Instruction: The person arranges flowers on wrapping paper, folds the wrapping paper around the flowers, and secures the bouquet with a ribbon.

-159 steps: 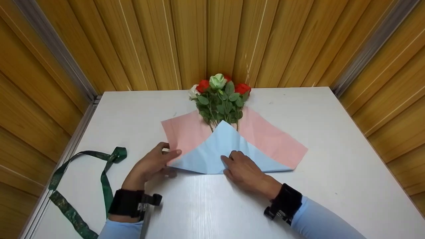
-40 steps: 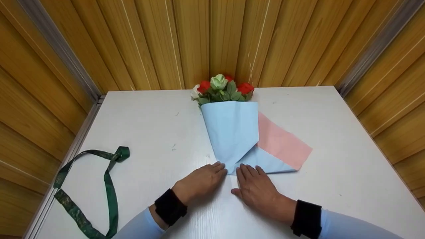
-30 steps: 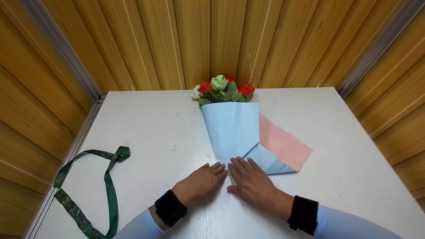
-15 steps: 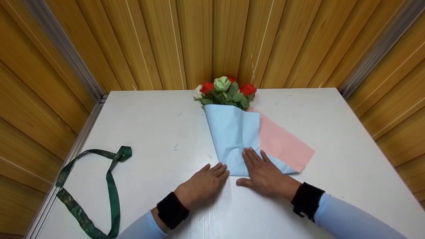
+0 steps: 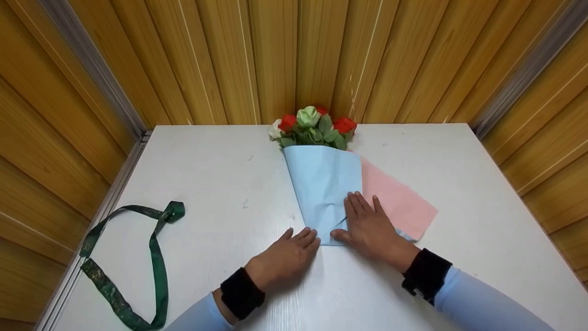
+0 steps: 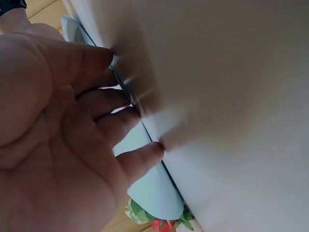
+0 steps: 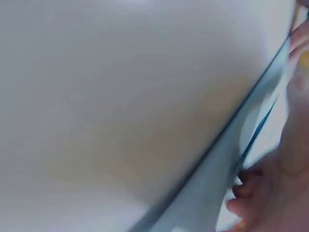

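Observation:
A bouquet of red, white and pale green roses lies at the back of the table. Its stems are hidden under wrapping paper, blue on the outer face, whose left side is folded over them. The paper's pink inner face spreads out on the right. My left hand rests its fingertips at the lower left corner of the fold, fingers extended. My right hand lies flat on the blue paper near its right edge, fingers straight, thumb apart. In the left wrist view the fingertips meet the paper's edge.
A green ribbon lies in a loose loop on the left of the white table. Wood-patterned panels stand behind the table and at both sides.
The left side of the paper has been folded over the stems. Lately my right hand has slid right and up across the fold, while my left hand has stayed at the lower corner.

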### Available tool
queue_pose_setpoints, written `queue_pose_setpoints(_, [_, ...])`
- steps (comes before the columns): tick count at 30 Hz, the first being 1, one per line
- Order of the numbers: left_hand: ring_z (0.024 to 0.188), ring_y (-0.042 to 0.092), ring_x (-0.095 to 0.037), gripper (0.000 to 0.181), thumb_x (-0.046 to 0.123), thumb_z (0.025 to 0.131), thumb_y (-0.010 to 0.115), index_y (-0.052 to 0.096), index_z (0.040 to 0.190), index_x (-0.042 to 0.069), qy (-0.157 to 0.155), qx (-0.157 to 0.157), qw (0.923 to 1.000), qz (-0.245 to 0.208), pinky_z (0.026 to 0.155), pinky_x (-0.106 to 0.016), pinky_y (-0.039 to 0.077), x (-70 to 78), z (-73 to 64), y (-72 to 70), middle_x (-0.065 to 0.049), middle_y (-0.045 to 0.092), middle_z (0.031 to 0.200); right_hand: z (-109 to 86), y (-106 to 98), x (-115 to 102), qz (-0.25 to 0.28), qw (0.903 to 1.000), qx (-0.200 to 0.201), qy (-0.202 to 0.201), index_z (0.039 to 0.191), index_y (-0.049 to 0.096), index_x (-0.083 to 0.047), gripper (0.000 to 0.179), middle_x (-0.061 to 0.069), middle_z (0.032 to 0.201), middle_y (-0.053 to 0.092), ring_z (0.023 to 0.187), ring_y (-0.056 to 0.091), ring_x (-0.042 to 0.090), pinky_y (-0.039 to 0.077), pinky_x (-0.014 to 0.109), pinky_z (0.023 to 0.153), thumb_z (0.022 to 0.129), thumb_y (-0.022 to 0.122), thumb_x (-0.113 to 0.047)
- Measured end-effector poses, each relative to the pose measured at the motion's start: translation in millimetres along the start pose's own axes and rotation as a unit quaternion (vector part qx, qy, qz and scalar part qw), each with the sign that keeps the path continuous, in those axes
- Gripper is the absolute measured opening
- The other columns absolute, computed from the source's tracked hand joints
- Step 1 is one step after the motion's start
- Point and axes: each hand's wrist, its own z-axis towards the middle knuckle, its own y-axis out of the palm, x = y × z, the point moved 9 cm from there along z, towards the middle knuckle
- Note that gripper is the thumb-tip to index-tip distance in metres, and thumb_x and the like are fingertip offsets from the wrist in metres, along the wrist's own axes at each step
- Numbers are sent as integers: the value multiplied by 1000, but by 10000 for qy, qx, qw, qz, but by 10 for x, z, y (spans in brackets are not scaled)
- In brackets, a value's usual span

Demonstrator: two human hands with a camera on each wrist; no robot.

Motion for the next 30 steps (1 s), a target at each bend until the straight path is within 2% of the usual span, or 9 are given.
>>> queue_pose_setpoints(4, [159, 32, -22, 51, 14, 112, 38, 39, 163, 7, 8, -178, 9994, -302, 126, -49, 33, 43, -9, 4, -10, 36, 170, -170, -78, -446, -621, 9927, 650, -809, 152, 51, 5, 75, 22, 158, 50, 148, 47, 38, 36, 59, 121, 104, 58, -53])
queue_pose_setpoints(8, [158, 33, -21, 52, 11, 112, 37, 35, 164, 6, 166, -160, 9956, -910, 127, -47, 31, -61, 2, -40, -10, 36, 170, -325, 19, -766, -572, 9885, 335, -1357, 154, 50, 2, 69, 17, 160, 50, 149, 47, 33, 37, 52, 122, 109, 51, -51])
queue_pose_setpoints(11, [153, 42, -20, 48, 8, 112, 39, 41, 161, 6, 205, 34, 9852, -1703, 126, -41, 34, -219, 36, -87, -8, 46, 164, -356, 99, -835, -416, 9892, -41, -1401, 157, 46, 1, 71, 17, 164, 46, 154, 41, 32, 35, 49, 124, 111, 41, -53])
queue_pose_setpoints(13, [150, 47, -22, 45, 7, 112, 42, 47, 157, 6, 238, 272, 9812, -1893, 124, -39, 37, -308, 64, -132, -9, 52, 160, -356, 131, -843, -408, 9890, -199, -1407, 158, 45, 0, 71, 16, 165, 44, 156, 38, 31, 33, 49, 125, 112, 37, -54])
queue_pose_setpoints(15, [148, 50, -24, 43, 5, 111, 45, 50, 154, 5, 296, 491, 9861, -1562, 122, -40, 40, -348, 77, -163, -11, 55, 157, -362, 154, -848, -425, 9880, -292, -1458, 158, 45, -1, 72, 16, 166, 43, 157, 37, 31, 33, 51, 125, 113, 34, -55])
queue_pose_setpoints(17, [151, 47, -26, 45, 6, 111, 46, 48, 156, 3, 350, 514, 9945, -846, 122, -42, 40, -337, 81, -156, -13, 51, 160, -367, 149, -848, -452, 9875, -255, -1491, 158, 46, -1, 72, 15, 165, 44, 156, 38, 30, 34, 53, 124, 112, 34, -56])
queue_pose_setpoints(20, [155, 41, -26, 48, 10, 112, 45, 44, 159, 3, 378, 286, 9989, 50, 123, -46, 39, -285, 69, -92, -13, 44, 166, -371, 150, -846, -485, 9872, -225, -1502, 159, 44, -4, 72, 13, 165, 45, 156, 39, 28, 34, 54, 123, 112, 34, -57])
queue_pose_setpoints(24, [157, 36, -25, 51, 15, 113, 41, 37, 163, 5, 293, 67, 9969, 726, 123, -48, 38, -275, 37, -21, -10, 38, 169, -367, 164, -835, -428, 9877, -372, -1459, 161, 43, -5, 72, 11, 167, 43, 157, 37, 27, 31, 56, 124, 112, 33, -57])
queue_pose_setpoints(30, [155, 40, -26, 52, 15, 112, 45, 38, 163, 6, 266, 401, 9868, 1546, 116, -51, 46, -378, 56, -59, -9, 40, 168, -352, 212, -800, -482, 9854, -705, -1473, 163, 39, -7, 73, 8, 170, 37, 160, 30, 25, 28, 53, 127, 112, 30, -59])
